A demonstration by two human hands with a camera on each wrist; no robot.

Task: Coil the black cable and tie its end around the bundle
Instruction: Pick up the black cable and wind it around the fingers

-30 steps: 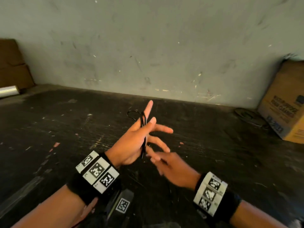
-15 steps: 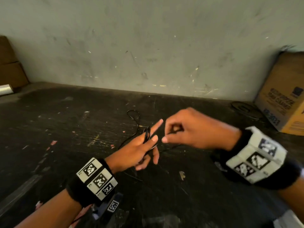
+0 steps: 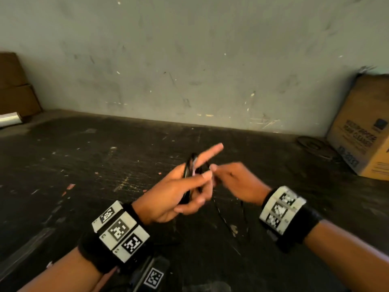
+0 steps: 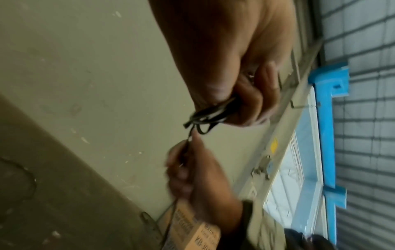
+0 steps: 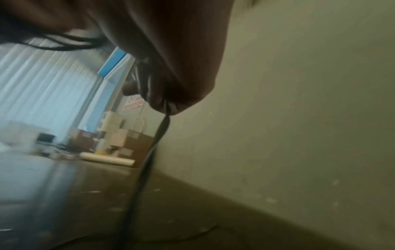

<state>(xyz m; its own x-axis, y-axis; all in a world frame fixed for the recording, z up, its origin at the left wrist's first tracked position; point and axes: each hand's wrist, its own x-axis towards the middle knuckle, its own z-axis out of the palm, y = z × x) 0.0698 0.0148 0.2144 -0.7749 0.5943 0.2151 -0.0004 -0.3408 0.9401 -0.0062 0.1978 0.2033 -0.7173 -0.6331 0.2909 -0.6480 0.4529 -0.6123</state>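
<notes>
**Two hands work on a thin black cable**

The left hand (image 3: 179, 197) is up above the dark surface (image 3: 84, 175). Its thumb and bent fingers hold a small bunch of loops of the black cable (image 4: 210, 114). One finger of this hand points straight out, away from the person. In the left wrist view the loops stick out from between the thumb and the curled fingers.

The right hand (image 3: 237, 182) is just beside the left hand, and their fingertips almost meet. It pinches one strand of the cable that comes out of the bunch. This hand looks blurry in the head view.

The loose part of the cable hangs down from the hands to the surface.

A brown cardboard box (image 3: 362, 127) stands at the far right, against the grey wall (image 3: 189, 60). A dark flat ring (image 3: 313, 144) lies near the box. More brown boxes (image 3: 14, 87) stand at the far left.
</notes>
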